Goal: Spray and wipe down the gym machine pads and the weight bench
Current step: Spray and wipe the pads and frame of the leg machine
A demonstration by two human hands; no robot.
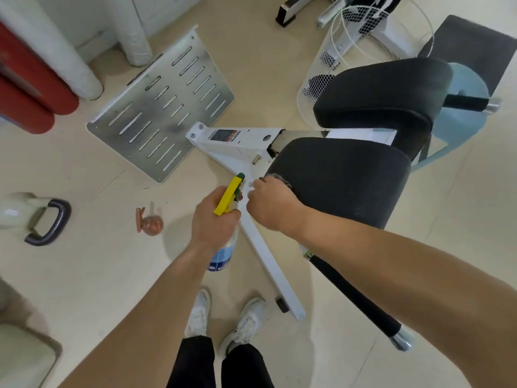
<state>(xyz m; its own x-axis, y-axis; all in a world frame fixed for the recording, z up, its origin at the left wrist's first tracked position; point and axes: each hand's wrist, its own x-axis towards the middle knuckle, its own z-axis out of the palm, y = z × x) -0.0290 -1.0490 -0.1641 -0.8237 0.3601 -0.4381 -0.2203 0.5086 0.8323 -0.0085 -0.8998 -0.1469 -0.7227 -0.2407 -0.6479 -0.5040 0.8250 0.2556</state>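
I have the left hand point(215, 218) curled tight round the neck of one white-and-blue plastic spray bottle with a yellow-green trigger head point(227, 198), held over the white steel machine frame point(237, 149). The right hand point(270, 204) sits with fingers bent at the near edge of a black padded cushion point(341, 180), dusty and scuffed. Whether it grips anything I cannot tell. I count two such pads, with the second pad point(383, 93) just behind.

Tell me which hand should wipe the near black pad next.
Right. The right hand sits at the edge of the near black pad, fingers curled there; what it holds is too blurred to tell. The left hand is busy gripping the spray bottle, off the pad.
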